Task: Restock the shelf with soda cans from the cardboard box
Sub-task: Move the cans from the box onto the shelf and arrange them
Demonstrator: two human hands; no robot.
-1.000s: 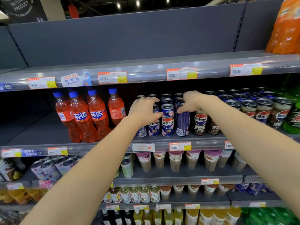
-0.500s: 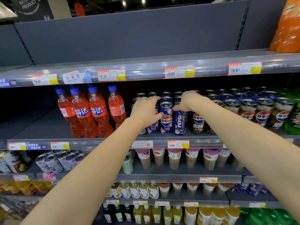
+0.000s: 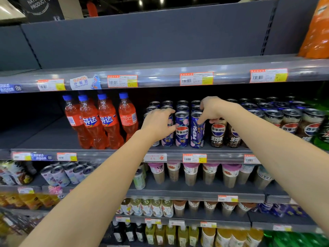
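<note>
On the middle shelf (image 3: 124, 155) stands a block of slim blue soda cans. My left hand (image 3: 156, 123) wraps around the front left blue can (image 3: 168, 139) from the side. Beside it, a blue peach can (image 3: 182, 131) stands untouched. My right hand (image 3: 211, 111) reaches over from the right. Its thumb and fingertips pinch the top of the blue can lettered PEPSI (image 3: 196, 134), and its other fingers lie over the top of the neighbouring dark cola can (image 3: 218, 136). The cardboard box is out of view.
Orange soda bottles (image 3: 99, 122) stand left of the cans, with bare shelf further left. More dark cola cans (image 3: 288, 122) fill the right. The grey top shelf (image 3: 160, 75) holds only orange bottles (image 3: 316, 32) at far right. Cups (image 3: 190, 173) and bottles fill the lower shelves.
The can under my right hand has turned from its barcode side to show the PEPSI lettering. My left hand has stayed around its can.
</note>
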